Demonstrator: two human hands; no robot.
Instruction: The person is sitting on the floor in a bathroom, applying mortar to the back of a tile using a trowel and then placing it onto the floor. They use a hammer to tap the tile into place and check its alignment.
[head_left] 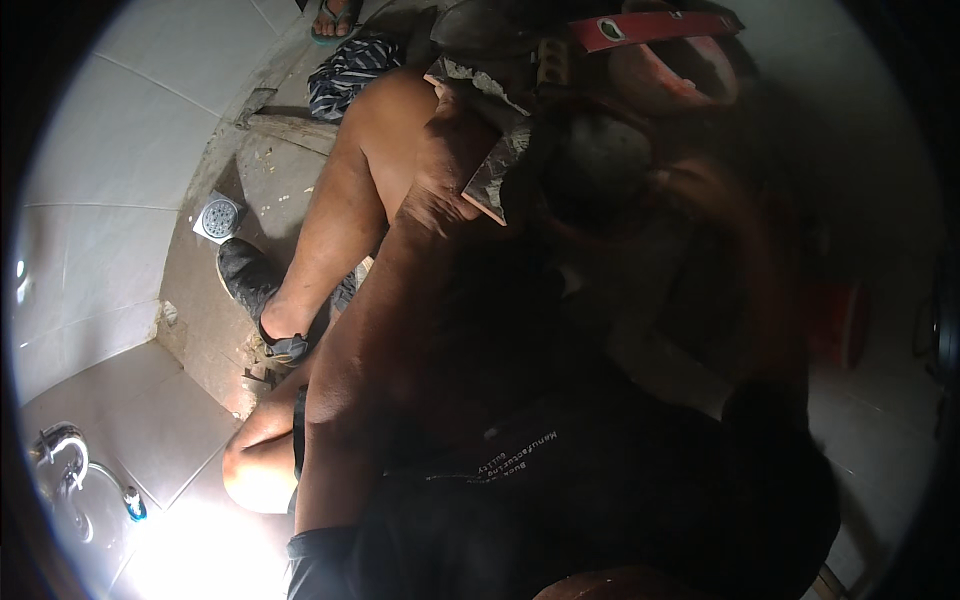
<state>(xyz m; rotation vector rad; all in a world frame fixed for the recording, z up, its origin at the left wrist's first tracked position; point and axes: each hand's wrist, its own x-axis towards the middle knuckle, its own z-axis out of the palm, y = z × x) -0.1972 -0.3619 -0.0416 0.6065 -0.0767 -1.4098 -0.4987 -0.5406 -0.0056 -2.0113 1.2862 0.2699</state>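
- Looks like an unfinished bathroom, with building work in it.
- Bathroom signs: square metal drain (218, 217) at floor's left edge; curved chrome pipe (68, 440) and thin hose (112, 480) by its near left corner.
- White tiled wall (130, 150) along that left edge.
- Floor (200, 285) partly rough, dirty, chipped.
- Building signs: red level (640, 30) over red tub (640, 85) toward floor's far edge; tile piece (497, 180) with grey mortar on it.

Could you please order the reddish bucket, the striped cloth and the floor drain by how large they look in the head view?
Reddish bucket, partly covered
Striped cloth
Floor drain
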